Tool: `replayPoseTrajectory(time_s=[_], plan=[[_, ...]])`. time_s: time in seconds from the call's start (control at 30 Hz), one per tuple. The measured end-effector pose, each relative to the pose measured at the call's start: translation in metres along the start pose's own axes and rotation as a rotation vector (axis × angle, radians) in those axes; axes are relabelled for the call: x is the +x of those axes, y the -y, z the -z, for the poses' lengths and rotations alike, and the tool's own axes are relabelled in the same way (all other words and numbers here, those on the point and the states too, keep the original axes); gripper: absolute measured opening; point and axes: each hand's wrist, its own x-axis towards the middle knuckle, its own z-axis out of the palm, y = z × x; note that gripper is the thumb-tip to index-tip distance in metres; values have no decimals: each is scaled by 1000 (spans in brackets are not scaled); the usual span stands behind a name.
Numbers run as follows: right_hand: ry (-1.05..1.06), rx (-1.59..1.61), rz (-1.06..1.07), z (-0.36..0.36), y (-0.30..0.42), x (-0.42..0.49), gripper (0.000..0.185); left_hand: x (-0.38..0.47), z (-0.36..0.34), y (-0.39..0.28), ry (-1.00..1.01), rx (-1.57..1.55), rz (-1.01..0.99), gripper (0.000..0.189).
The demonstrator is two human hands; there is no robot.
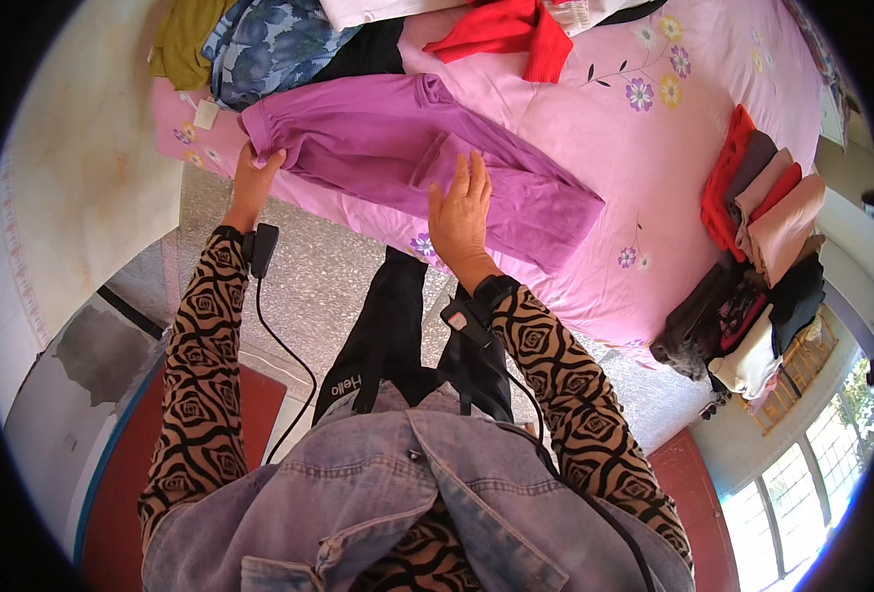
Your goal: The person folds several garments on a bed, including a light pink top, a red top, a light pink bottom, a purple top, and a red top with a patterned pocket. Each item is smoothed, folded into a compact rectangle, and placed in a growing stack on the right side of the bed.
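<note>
A purple garment (378, 126) lies across the near edge of a bed with a pink flowered sheet (629, 192). Its gathered end, at the left, is pinched between the thumb and fingers of my left hand (254, 177). At the garment's middle, a section with a hem is turned over on top. My right hand (466, 211) rests palm down on the cloth just beside that hem, fingers slightly apart, gripping nothing. The garment's right part lies flat and ends in a slanting edge.
Olive (189, 44), blue patterned (274, 48) and red knitted (533, 37) clothes lie along the bed's far side. Folded clothes (785, 214) are stacked at the right, above darker ones (703, 318). A wall (97, 133) stands at the left. Black cables run from both wrist devices.
</note>
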Motion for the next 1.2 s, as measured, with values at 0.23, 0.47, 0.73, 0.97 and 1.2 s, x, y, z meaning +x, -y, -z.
replayPoseTrajectory(time_s=[0.23,0.47,0.73,0.97,1.2], plan=[[276,-396,99,-26,-21,15,76,19,4,11,62,-42,70,54],[282,-242,119,-14,-35,19,73,15,1,0,93,-93,76,53],[23,-275,-279,58,-96,-23,64,-13,5,-41,94,-193,236,53],[119,-371,137,89,-120,12,64,-73,-74,-123,-97,612,-241,47],[547,-377,174,111,-127,61,45,-97,-196,-128,124,709,-448,54]])
